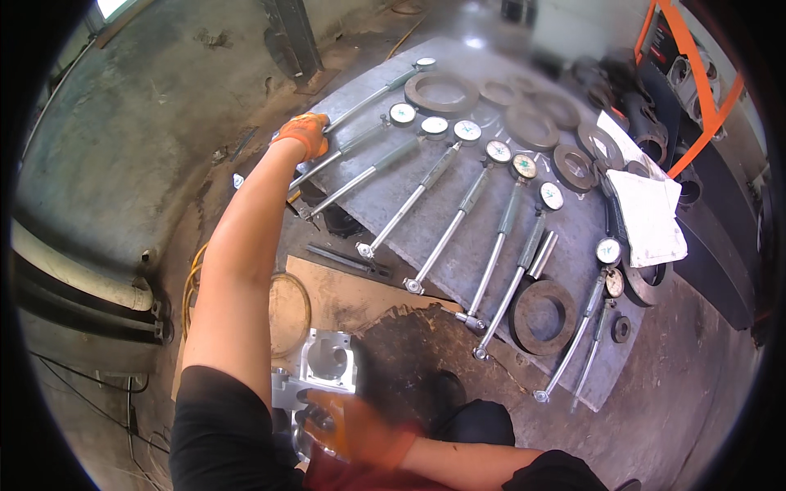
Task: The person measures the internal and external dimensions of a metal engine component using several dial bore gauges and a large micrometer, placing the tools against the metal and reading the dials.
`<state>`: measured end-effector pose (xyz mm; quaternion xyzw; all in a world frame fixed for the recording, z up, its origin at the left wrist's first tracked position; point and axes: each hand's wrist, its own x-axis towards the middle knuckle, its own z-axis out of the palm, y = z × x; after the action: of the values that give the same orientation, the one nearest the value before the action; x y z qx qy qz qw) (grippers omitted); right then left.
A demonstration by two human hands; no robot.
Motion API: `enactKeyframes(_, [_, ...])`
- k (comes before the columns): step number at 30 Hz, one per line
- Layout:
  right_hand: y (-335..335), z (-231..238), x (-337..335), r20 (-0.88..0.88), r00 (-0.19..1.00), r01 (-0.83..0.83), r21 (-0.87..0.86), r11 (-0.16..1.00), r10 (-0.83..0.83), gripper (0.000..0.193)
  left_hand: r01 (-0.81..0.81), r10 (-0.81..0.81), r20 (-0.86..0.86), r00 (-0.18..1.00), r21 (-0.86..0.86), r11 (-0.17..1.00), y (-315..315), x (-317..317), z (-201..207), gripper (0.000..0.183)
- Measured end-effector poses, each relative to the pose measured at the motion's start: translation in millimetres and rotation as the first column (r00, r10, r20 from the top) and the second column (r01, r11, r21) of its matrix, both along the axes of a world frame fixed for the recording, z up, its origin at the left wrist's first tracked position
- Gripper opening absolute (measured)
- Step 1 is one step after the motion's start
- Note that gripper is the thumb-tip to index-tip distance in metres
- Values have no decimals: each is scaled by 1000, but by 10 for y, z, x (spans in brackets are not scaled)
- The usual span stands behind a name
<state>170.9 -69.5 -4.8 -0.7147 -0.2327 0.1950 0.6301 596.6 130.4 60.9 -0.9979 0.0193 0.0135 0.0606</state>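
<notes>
My orange-gloved left hand (303,136) grasps the rod end of the farthest dial gauge (378,93), near the tabletop's (368,204) left edge
My right hand (348,425) blurs over a silver metal block (327,381), and I cannot tell whether it grips; other dial gauges (421,192) fan across the tabletop, with dark rings (521,329) among them and white papers (651,217) to the right
</notes>
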Motion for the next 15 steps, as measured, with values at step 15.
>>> enactKeyframes(15, [-118, 243, -199, -13, 997, 81, 7, 997, -81, 41, -313, 839, 170, 517, -874, 370, 1625, -5053, -2271, 42])
